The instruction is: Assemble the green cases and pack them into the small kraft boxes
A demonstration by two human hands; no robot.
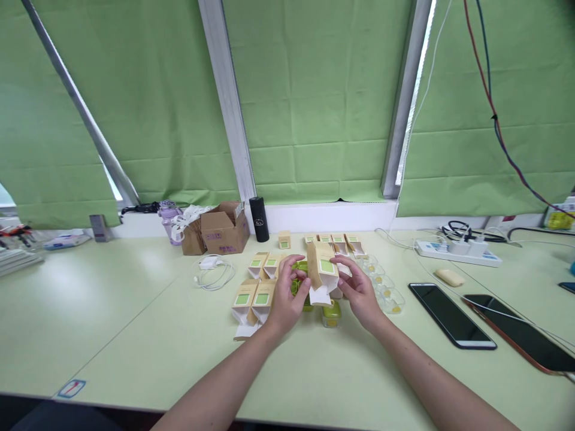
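My left hand (290,296) is curled around a small clear case with green contents (297,281), held just above the table. My right hand (357,287) grips a small kraft carton (322,270) with a green label, its white bottom flap hanging open beside the case. Several more such cartons (252,299) lie open to the left of my hands. A further row of cartons (339,242) stands behind them. Another clear case with green and yellow contents (331,312) sits on the table below the carton.
Several empty clear cases (386,290) line up right of my hands. Two phones (451,314) lie at the right, with a power strip (458,251) behind. A black bottle (259,219), brown boxes (224,230) and a white cable (213,269) sit at the back left.
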